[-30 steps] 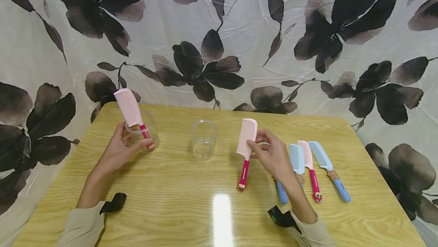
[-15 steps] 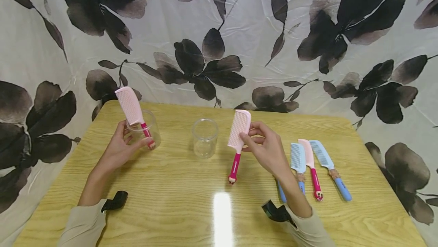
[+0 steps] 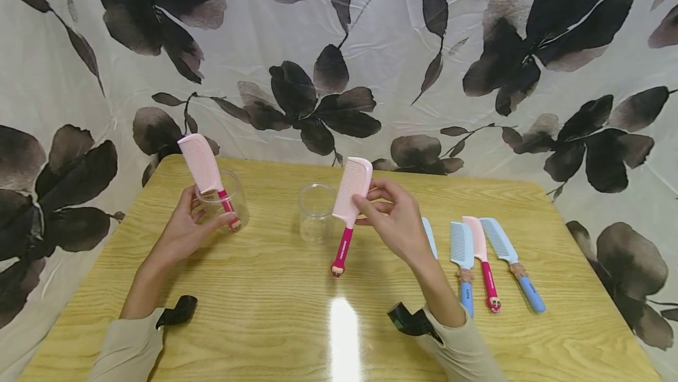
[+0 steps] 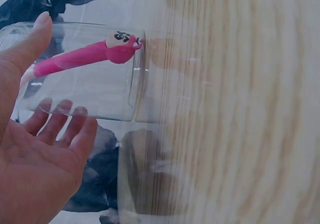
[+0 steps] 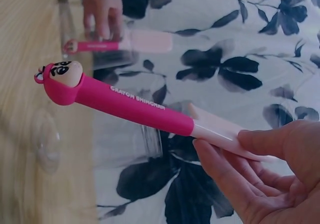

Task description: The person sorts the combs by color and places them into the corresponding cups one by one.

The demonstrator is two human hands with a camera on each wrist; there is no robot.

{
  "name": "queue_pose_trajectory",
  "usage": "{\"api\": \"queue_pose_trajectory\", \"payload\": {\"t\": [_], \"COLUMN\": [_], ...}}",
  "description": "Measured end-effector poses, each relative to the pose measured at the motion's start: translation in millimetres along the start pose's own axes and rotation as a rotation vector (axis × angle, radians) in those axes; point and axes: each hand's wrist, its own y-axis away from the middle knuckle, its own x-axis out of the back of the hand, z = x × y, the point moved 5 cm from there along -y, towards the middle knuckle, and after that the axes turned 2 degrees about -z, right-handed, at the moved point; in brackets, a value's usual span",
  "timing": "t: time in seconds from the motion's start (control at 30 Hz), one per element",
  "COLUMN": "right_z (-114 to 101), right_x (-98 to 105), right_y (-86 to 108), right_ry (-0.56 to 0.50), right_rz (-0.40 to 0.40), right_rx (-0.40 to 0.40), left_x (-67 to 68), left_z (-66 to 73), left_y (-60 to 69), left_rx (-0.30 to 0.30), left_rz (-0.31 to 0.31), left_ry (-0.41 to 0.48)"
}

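My left hand (image 3: 182, 229) grips a clear plastic jar (image 3: 241, 196) at the table's left, thumb on one side and fingers on the other. A pink comb (image 3: 198, 161) leans inside it, teeth end above the rim; its dark pink handle (image 4: 75, 59) ends in a small character head near the jar's base. My right hand (image 3: 394, 220) pinches a second pink comb (image 3: 352, 188) by its toothed part, holding it above the table with the handle (image 5: 135, 109) hanging down. That comb's toothed end overlaps the edge of a second clear jar (image 3: 315, 229) in the head view.
On the right of the wooden table (image 3: 254, 317) lie a blue comb (image 3: 462, 243), a pink comb (image 3: 488, 282) and another blue comb (image 3: 500, 241). One more blue comb (image 3: 430, 238) is mostly hidden by my right forearm. A floral cloth (image 3: 413, 76) hangs behind the table.
My right hand has carried its pink comb leftward and somewhat farther back, toward the middle jar. The left hand, its jar and the comb inside have stayed almost still.
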Motion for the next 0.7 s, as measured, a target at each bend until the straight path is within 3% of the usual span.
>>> {"api": "queue_pose_trajectory", "payload": {"t": [0.7], "right_z": [-3], "right_x": [-44], "right_y": [-12.1], "right_ry": [-0.066], "right_rz": [-0.036], "right_rx": [0.116], "left_x": [-0.6], "left_z": [-11.4], "left_y": [-3.4], "left_rx": [-0.053], "left_rz": [0.01], "left_ry": [0.017]}}
